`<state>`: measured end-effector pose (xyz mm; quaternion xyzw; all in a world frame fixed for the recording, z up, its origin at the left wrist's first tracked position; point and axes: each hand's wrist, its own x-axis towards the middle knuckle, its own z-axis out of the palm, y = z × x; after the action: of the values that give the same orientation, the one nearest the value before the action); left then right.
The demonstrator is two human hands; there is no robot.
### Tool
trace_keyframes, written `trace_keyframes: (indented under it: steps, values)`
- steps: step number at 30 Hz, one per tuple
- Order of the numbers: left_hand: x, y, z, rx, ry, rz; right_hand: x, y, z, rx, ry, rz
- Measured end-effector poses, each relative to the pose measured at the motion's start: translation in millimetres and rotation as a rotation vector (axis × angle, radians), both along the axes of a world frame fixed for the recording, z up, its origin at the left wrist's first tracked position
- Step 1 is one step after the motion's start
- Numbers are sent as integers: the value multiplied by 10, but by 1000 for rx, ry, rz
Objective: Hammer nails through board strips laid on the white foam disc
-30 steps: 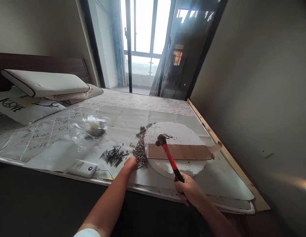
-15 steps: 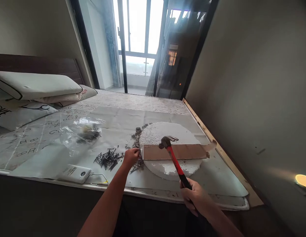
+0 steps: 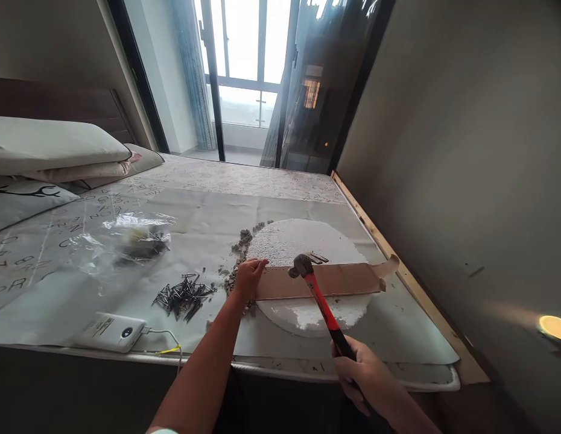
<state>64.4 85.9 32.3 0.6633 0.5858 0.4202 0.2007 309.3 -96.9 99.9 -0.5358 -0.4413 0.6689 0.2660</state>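
My right hand point(image 3: 359, 367) is wrapped round the black grip of a claw hammer point(image 3: 323, 301) with a red and black handle. The hammer's head hangs over a brown cardboard strip point(image 3: 348, 280), claw pointing away to the right. The strip lies across a round white slab point(image 3: 303, 238) with a rough surface. At the strip's left end is my left hand point(image 3: 250, 278), its fingers pinched together; what they hold, if anything, is too small to make out. Grey crumbled bits point(image 3: 244, 238) lie along the slab's left edge. A heap of nails point(image 3: 183, 295) sits left of my left forearm.
A clear plastic bag point(image 3: 140, 238) with dark contents lies further left. Near the front edge is a white power bank point(image 3: 111, 331) with a cable. Pillows point(image 3: 58, 147) are stacked at the back left. A wooden rail point(image 3: 375, 232) runs beside the right wall.
My left hand has moved from just left of the cardboard strip onto its left end. The view has shifted slightly; the hammer stays raised over the strip.
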Motion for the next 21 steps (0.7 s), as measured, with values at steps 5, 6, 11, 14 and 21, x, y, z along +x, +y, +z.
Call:
trace_keyframes:
  steps: [5, 6, 11, 14, 21]
  values:
    - [33, 80, -119, -14, 139, -36, 4, 62, -45, -14, 7, -6]
    - [39, 87, -131, -17, 157, -40, 9, 69, -48, -12, 6, 3]
    - [65, 95, -141, -31, 231, -52, 30, 91, -47, -9, 5, 33]
    - [72, 96, -139, -23, 245, -44, 35, 103, -50, -8, 1, 24]
    - [69, 98, -145, -44, 117, -32, 41, 122, -51, -8, 20, 12]
